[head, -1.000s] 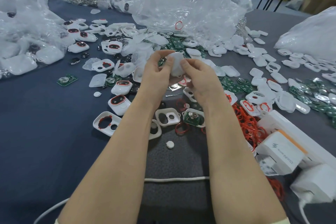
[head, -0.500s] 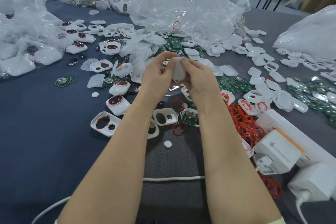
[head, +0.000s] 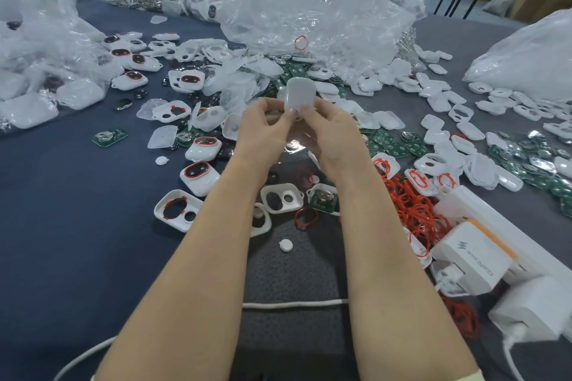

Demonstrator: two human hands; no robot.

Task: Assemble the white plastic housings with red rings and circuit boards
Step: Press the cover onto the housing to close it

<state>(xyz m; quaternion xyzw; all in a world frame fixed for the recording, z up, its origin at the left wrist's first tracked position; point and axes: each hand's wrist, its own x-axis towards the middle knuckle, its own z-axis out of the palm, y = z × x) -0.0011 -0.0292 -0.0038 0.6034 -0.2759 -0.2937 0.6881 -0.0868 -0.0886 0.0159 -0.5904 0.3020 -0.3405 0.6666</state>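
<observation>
A white plastic housing (head: 299,93) is held up above the table, its smooth back toward me. My left hand (head: 263,130) and my right hand (head: 332,136) both pinch its lower edge with thumb and fingertips. Below my wrists lie an open housing with two holes (head: 281,197), a housing with a green circuit board (head: 323,198) in it, and a loose red ring (head: 306,217). A housing with a red ring fitted (head: 177,209) lies to the left. A pile of red rings (head: 411,210) lies to the right.
Crumpled clear plastic bags (head: 309,9) fill the back and left. Loose white housings and green boards (head: 526,161) scatter to the right. A white power strip with chargers (head: 483,260) sits at the near right. A white cable (head: 294,305) crosses under my forearms.
Both hands have shifted their grip down to the housing's lower edge, so the housing now stands up above the fingertips with more of it showing.
</observation>
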